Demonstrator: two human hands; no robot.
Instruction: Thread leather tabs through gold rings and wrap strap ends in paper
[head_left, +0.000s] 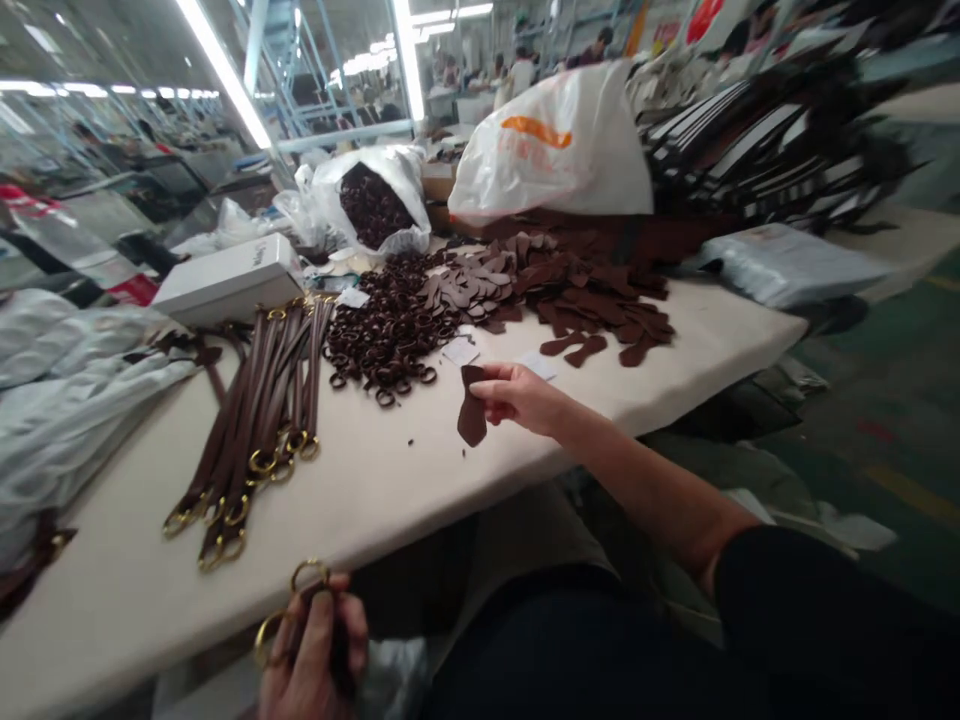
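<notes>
Brown leathery piece (472, 412), flat, narrow-waisted, in right fingers (501, 373)

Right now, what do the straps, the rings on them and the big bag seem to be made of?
Straps: probably leather or imitation leather, going by their smooth dark brown surface.
Rings: apparently metal, polished, with a shiny gold color.
Big bag: likely thin plastic, white and glossy, with crinkles and highlights.

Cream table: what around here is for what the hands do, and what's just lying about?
Likely in use:
- left hand: dark brown strap, gold rings
- right hand: flat brown waisted piece
- matching brown pieces; ringed brown straps

Probably just lying about:
- white rectangular cardboard box
- clear plastic bottle, red label
</notes>
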